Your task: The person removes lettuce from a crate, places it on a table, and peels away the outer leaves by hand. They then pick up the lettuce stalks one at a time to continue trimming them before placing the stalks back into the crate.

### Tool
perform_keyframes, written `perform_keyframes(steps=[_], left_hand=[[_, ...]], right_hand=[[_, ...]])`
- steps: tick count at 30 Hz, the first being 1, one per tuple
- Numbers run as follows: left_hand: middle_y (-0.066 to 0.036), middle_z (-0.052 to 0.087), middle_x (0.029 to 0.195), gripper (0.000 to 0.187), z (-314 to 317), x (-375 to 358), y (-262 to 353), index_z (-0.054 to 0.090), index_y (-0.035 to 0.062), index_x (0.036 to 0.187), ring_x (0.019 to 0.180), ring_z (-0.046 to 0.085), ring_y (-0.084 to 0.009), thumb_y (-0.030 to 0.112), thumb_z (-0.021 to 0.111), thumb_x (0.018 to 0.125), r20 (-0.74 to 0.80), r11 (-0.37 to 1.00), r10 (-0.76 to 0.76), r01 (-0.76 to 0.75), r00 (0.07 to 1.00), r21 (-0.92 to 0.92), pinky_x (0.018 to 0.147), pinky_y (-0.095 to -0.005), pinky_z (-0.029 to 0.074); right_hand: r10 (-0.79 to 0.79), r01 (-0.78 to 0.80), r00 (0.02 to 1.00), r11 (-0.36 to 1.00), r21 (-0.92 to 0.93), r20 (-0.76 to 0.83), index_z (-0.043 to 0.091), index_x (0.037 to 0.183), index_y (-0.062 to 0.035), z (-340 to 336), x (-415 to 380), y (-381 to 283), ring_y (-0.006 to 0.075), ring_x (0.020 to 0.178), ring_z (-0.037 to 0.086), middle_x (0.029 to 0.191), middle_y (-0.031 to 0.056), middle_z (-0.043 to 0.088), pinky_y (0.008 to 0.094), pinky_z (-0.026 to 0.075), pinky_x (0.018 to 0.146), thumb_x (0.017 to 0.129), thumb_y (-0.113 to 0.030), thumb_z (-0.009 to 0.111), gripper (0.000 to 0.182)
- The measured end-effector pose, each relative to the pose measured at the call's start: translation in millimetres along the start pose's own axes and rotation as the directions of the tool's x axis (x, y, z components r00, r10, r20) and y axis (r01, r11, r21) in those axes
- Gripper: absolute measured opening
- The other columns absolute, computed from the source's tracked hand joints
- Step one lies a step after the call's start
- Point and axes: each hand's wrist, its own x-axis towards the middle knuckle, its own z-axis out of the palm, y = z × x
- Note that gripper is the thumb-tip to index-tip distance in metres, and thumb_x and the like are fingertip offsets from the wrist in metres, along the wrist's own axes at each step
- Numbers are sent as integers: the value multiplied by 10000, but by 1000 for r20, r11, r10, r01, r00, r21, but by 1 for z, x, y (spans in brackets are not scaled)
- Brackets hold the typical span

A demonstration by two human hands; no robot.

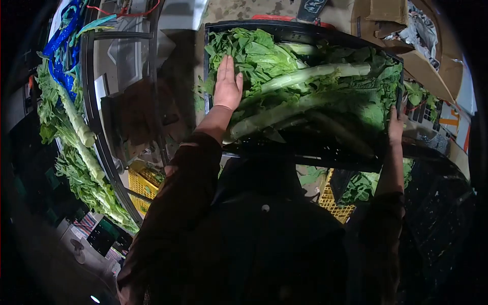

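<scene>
A black crate (305, 31) in front of my body is filled with long, thick-stemmed leafy vegetables (315, 73). My left hand (227, 85) lies flat on the leaves at the crate's left end, its fingers straight and pointing away from me. At the right end my right hand (396, 124) is against the outer side of the crate, fingers stretched upward along the wall; part of it is in shadow. The lower part of the crate is dark, and its contents there are hard to make out.
More stemmed vegetables (76, 122) lie on the left beside a dark metal frame (94, 101). Yellow crates (142, 185) stand low on the left and below the black crate. An open cardboard box (432, 76) is at the upper right. Blue plastic (62, 48) hangs upper left.
</scene>
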Motion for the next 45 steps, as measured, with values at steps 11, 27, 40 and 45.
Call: perform_keyframes(steps=[11,27,40,45], left_hand=[[-126,572,1047,310,-71,-39,-31,533,-11,1100,1001,518,-219,178,626,872,-271,936,-342,301,900,-181,880,-332,418],[-37,608,891,397,-54,-24,-47,596,8,1096,785,554,-150,325,629,860,489,467,-727,869,483,-165,711,-325,449],[62,432,554,250,-175,-79,-73,636,94,848,492,437,-107,315,538,909,644,484,-609,860,462,-160,494,-257,382],[29,484,618,219,-181,-86,-69,616,92,860,542,465,-132,295,548,903,600,475,-614,848,512,-237,529,-289,402]], right_hand=[[-98,102,991,994,40,-93,561,1116,69,12,14,33,271,918,583,1016,200,632,331,431,854,907,-454,525,565],[46,-44,998,998,-46,32,564,1022,49,2,-9,-20,318,788,611,815,191,629,397,463,746,892,-473,511,540],[374,-375,926,904,205,43,577,1008,-31,-32,-259,-23,406,894,601,906,230,627,456,458,799,866,-412,556,407],[433,-413,901,876,250,-27,569,1008,-27,-48,-323,-24,414,916,597,927,235,629,461,456,814,872,-460,522,456]])
